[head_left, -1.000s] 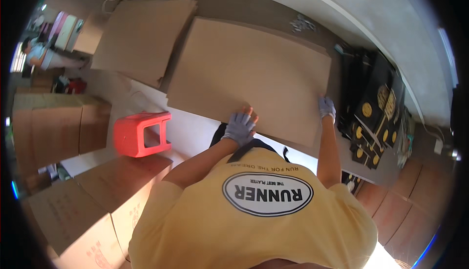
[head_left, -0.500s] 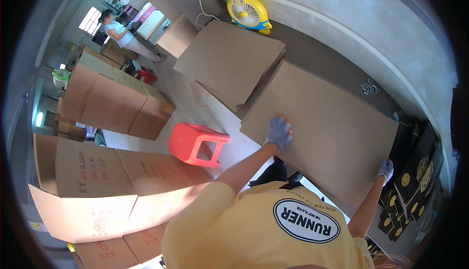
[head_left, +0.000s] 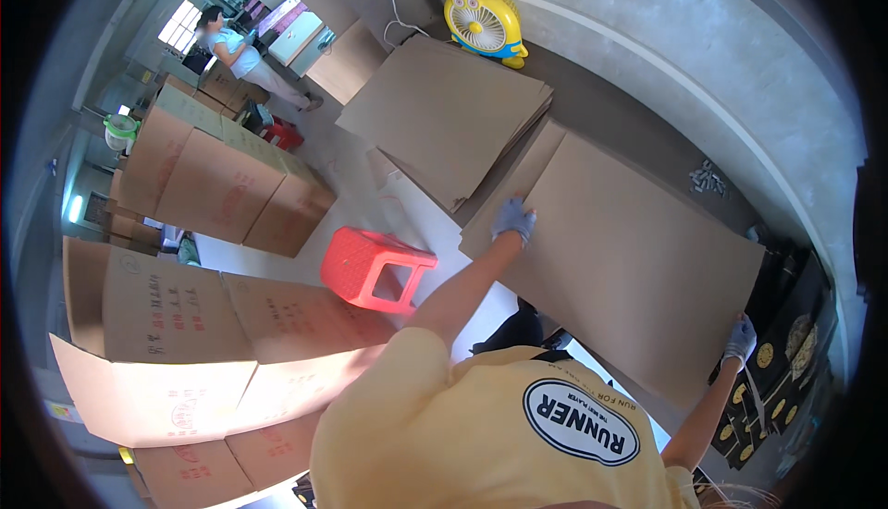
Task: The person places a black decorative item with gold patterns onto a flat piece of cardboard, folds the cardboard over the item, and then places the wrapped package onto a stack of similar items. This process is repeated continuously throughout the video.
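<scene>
- Gloved left hand [head_left: 514,220] at the left edge of the top cardboard sheet [head_left: 638,259], right of center frame.
- Right hand [head_left: 740,339], well apart, at its lower-right corner; neither grip clear.
- Moving both hands evenly should keep it flat over the stack [head_left: 525,173].

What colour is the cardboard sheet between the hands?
The cardboard sheet is plain brown, clearest in the head view.

head view | left hand [head_left: 513,220], grey-gloved, at the left edge of the top cardboard sheet [head_left: 638,250] | gloved right hand [head_left: 741,338] at its right edge | sheet offset right on a cardboard stack [head_left: 529,169] | second stack [head_left: 444,111] farther left on worktop [head_left: 597,102] | yellow fan [head_left: 484,24] far | red stool [head_left: 356,264] left | black gold-patterned pieces [head_left: 782,366] right
</scene>
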`<state>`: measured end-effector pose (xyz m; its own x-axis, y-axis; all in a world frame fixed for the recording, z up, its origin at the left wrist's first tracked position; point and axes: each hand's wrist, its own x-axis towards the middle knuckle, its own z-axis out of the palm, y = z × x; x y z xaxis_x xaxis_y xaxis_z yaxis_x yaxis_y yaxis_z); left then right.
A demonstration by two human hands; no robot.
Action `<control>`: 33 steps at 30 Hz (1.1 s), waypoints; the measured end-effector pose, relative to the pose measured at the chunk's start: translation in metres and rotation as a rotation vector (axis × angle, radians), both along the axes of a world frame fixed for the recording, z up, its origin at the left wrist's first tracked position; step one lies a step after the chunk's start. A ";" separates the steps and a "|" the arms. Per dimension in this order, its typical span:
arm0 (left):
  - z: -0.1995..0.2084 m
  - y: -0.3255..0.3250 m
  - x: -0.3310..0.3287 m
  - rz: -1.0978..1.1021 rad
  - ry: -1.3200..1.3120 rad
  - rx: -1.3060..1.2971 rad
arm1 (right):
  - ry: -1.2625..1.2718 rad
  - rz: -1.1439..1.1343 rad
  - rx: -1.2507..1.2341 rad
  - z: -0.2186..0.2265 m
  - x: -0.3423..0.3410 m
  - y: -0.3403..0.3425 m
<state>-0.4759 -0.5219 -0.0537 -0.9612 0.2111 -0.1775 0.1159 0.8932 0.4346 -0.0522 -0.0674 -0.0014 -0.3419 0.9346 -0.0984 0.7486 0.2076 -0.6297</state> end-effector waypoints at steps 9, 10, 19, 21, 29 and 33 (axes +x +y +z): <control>0.088 0.025 -0.040 -0.812 0.195 0.221 | 0.834 0.281 -0.442 0.072 -0.039 -0.057; 0.087 0.035 -0.022 -0.742 0.118 0.397 | 0.666 0.432 -0.146 0.077 -0.055 -0.072; 0.050 0.180 0.135 -0.707 0.404 -0.184 | -0.142 0.308 0.195 0.049 -0.175 -0.163; 0.049 0.188 0.117 -0.708 0.219 -0.295 | -0.267 0.360 0.144 0.059 -0.189 -0.165; 0.029 0.188 0.105 -0.510 0.363 -0.220 | -0.445 0.379 0.358 0.003 -0.210 -0.167; 0.010 0.182 0.106 -0.548 0.493 -0.260 | -0.480 0.387 0.415 -0.032 -0.213 -0.174</control>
